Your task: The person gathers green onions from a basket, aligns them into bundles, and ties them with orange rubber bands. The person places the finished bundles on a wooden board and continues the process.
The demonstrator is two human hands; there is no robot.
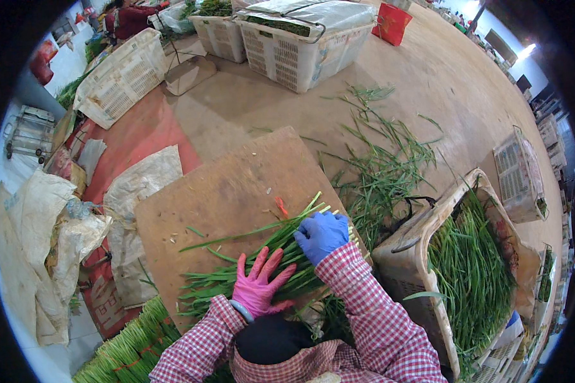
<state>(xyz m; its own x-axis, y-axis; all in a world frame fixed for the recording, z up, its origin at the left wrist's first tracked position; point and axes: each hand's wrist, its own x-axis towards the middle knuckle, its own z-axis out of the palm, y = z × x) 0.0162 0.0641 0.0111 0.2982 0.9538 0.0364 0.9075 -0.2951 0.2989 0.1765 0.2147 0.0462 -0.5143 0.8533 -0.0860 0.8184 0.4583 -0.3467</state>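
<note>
Long green stalks with pale cut ends (268, 239) lie across a worn wooden board (211, 196). My left hand (261, 285), in a pink glove, rests with spread fingers on top of the stalks, palm down. My right hand (321, 234), in a blue glove, is over the pale ends near the board's right edge, its fingers curled; whether they grip any stalks is hidden. A small red tie (281, 207) lies on the board just above the stalks. Several tied bundles of green stalks (129, 349) are at the lower left.
At the right stands a lined crate (424, 268) full of green stalks. Loose leaves (388, 167) litter the floor beyond the board. White crates (278, 57) stand at the back, sacks (33, 230) lie at the left. A person (129, 21) is at the far upper left.
</note>
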